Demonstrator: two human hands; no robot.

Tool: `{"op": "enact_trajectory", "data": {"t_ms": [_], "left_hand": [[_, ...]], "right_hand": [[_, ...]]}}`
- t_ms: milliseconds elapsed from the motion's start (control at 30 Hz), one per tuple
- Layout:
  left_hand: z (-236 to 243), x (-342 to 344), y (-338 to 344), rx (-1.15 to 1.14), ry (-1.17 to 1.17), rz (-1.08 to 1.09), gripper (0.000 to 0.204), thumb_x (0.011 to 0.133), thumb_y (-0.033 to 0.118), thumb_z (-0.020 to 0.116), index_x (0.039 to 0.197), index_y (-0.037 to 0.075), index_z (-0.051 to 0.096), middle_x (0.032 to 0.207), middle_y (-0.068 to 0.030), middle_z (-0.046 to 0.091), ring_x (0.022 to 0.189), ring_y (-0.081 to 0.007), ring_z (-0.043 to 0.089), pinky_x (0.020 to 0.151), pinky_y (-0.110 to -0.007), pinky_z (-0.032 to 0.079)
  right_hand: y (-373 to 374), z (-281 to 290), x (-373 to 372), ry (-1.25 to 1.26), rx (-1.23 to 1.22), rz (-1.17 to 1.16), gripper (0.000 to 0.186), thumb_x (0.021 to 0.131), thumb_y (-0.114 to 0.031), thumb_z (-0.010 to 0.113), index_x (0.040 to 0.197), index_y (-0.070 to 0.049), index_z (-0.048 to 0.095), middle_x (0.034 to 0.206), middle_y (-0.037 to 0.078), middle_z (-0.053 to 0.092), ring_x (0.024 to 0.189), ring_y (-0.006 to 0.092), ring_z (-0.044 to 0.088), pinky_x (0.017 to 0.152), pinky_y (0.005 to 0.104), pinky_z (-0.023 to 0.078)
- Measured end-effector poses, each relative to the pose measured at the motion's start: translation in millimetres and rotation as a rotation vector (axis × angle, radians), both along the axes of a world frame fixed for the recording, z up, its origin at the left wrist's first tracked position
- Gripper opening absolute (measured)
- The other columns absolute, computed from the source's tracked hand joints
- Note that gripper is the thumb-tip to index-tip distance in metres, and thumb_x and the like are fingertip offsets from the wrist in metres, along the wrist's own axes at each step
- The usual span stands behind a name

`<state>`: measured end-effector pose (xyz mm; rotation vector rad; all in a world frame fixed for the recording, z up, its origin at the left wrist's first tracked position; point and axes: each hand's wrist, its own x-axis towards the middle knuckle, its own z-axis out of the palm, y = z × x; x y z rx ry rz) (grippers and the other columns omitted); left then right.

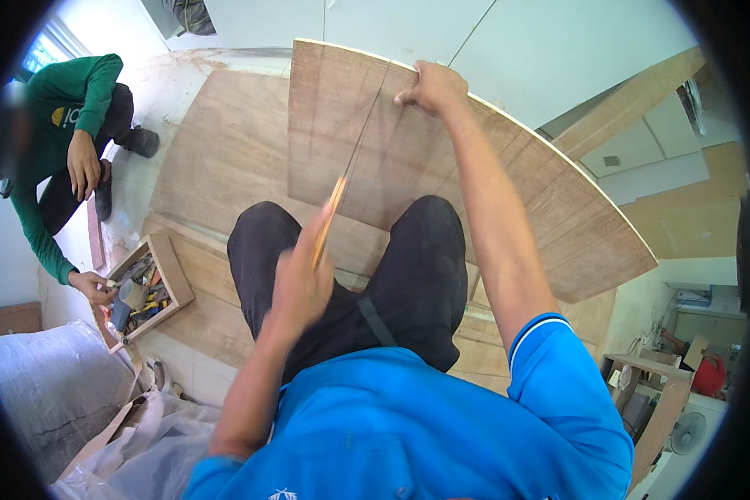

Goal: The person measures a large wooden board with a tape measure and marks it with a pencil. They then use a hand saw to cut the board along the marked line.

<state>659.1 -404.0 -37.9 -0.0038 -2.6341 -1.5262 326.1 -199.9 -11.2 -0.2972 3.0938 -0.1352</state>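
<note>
My left hand (302, 279), slightly blurred, is closed round the orange-brown wooden handle of a handsaw (332, 212). The saw is seen nearly edge-on; its thin dark blade line runs up across a brown wood panel (492, 179) toward the far edge. Where the blade stops and a cut or mark begins, I cannot tell. The panel lies tilted over and beyond my knees. My right hand (435, 87) grips its pale far edge, just right of that dark line, with the thumb on the face and the other fingers partly hidden over the edge.
Another wood sheet (217, 150) lies beneath the panel. A co-worker in a green sleeve (54, 242) crouches at left, one hand at a wooden toolbox (175, 271) of mixed tools. Plastic-wrapped material (50, 392) stands at lower left; a wooden frame (654, 371) is at right.
</note>
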Motion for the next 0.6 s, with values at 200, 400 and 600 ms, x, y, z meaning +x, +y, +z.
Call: {"op": "enact_trajectory", "data": {"t_ms": [200,400,600], "left_hand": [[-27.1,-180.2,23.2,0.159,0.133,0.041,0.074,0.086,-0.008,0.05,0.158,0.009,0.041,0.152,-0.0254,0.053,0.143,-0.0412,0.049,0.119,-0.044,0.039],[13.4,26.5,-11.5,0.016,0.076,-0.029,0.072,0.091,-0.007,0.052,0.158,0.016,0.042,0.148,-0.0246,0.057,0.123,-0.0442,0.065,0.101,-0.045,0.054],[-47.4,-153.4,15.3,0.091,0.378,0.011,0.072,0.089,-0.004,0.053,0.158,0.015,0.042,0.144,-0.0278,0.057,0.131,-0.0482,0.056,0.106,-0.048,0.049]], "right_hand": [[-28.7,6.1,2.1,0.033,0.026,0.08,0.064,0.066,-0.051,0.094,0.112,-0.012,0.073,0.108,0.008,0.077,0.107,0.0295,0.072,0.087,0.0456,0.056],[2.3,0.8,-1.8,0.008,-0.016,0.005,0.063,0.067,-0.051,0.093,0.11,-0.011,0.071,0.104,0.006,0.077,0.104,0.0289,0.072,0.085,0.045,0.056],[-27.3,7.3,-2.3,0.047,0.02,0.091,0.06,0.067,-0.054,0.092,0.106,-0.012,0.071,0.102,0.006,0.077,0.103,0.0282,0.072,0.083,0.045,0.056]]}}
